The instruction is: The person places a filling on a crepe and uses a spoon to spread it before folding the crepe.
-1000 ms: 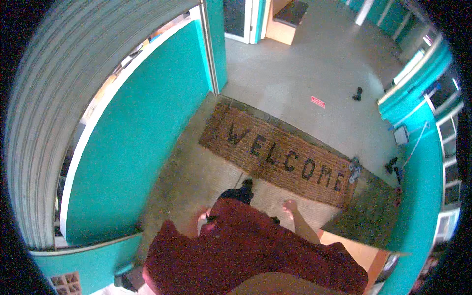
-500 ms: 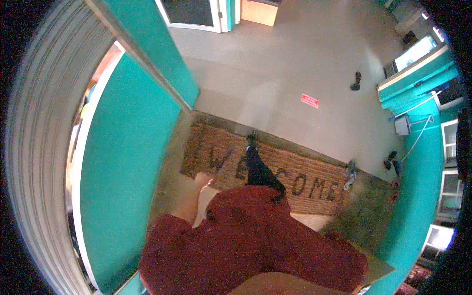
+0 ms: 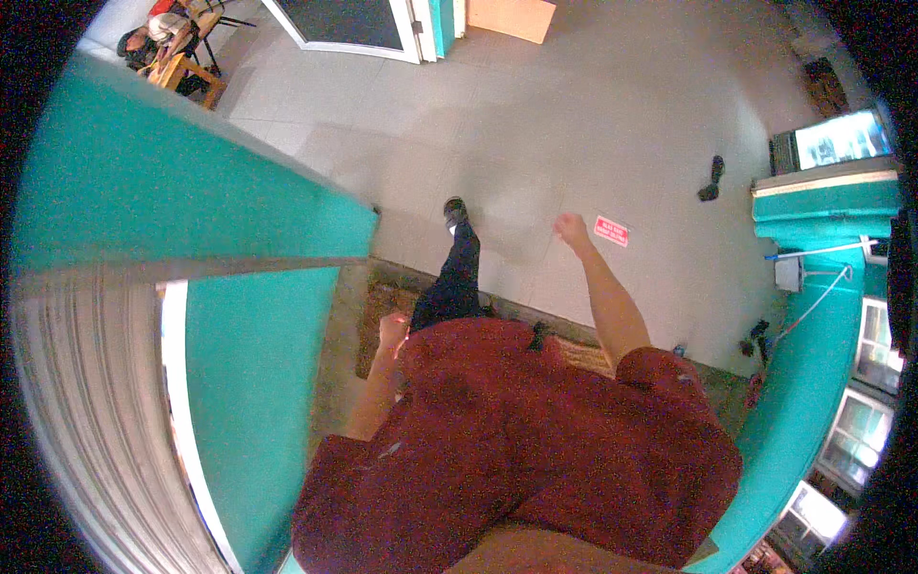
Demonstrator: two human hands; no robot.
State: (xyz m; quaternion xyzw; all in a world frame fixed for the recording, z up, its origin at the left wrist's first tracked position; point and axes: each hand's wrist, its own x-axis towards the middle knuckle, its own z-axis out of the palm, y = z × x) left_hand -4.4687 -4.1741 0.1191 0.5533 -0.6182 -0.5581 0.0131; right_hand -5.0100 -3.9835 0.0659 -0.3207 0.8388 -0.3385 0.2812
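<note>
My right hand [image 3: 571, 231] is stretched forward over the grey floor, fingers curled in, beside a red and white floor label [image 3: 611, 231]. I see nothing in it. My left hand [image 3: 393, 331] hangs low near the brown doormat [image 3: 376, 311], its fingers also curled, with nothing visible in them. A pinkish band shows at the left wrist. One leg in dark trousers [image 3: 449, 287] reaches forward, and its black shoe [image 3: 455, 209] is on the grey floor past the sill. My dark red shirt covers most of the mat.
At the left stand a green wall [image 3: 191, 182] and a ribbed shutter [image 3: 81, 411]. A white-framed door [image 3: 417, 43] is at the far side. Black footwear [image 3: 711, 180] lies at the right, near a green wall with a long-handled dustpan [image 3: 790, 275]. A wooden stool [image 3: 182, 72] stands far left.
I have moved forward over the mat, and one foot is now beyond the sill. My right arm has swung forward into view. The stool at the far left has come into view.
</note>
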